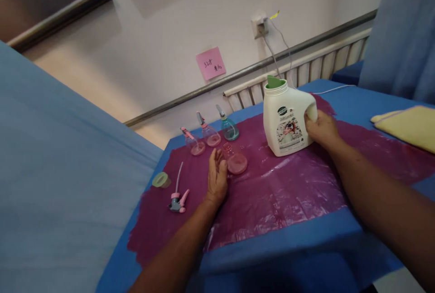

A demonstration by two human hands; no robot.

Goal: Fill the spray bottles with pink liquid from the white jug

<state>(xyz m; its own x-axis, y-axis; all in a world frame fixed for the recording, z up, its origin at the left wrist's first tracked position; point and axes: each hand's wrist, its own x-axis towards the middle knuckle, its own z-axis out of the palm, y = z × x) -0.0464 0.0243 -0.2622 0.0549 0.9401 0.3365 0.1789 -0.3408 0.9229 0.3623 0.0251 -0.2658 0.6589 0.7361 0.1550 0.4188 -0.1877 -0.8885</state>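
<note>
My right hand [321, 127] is wrapped round the handle of a white jug [285, 123] with a label and a green spout at its uncapped mouth. The jug stands nearly upright at the right of the plastic sheet. My left hand [217, 174], fingers stretched, is beside an uncapped clear pink spray bottle [237, 162]; whether it touches the bottle I cannot tell. A pink and grey spray trigger [177, 203] with its thin tube lies to the left of that hand. Near it is a pale green cap [161, 180].
Two pink spray bottles [212, 136] and a teal one [230, 129] stand behind my left hand. Purple plastic sheet [265, 202] covers much of the blue table [360, 102]. A yellow cloth [408, 126] lies at right. Behind are a radiator [312, 70] and plugged-in cables.
</note>
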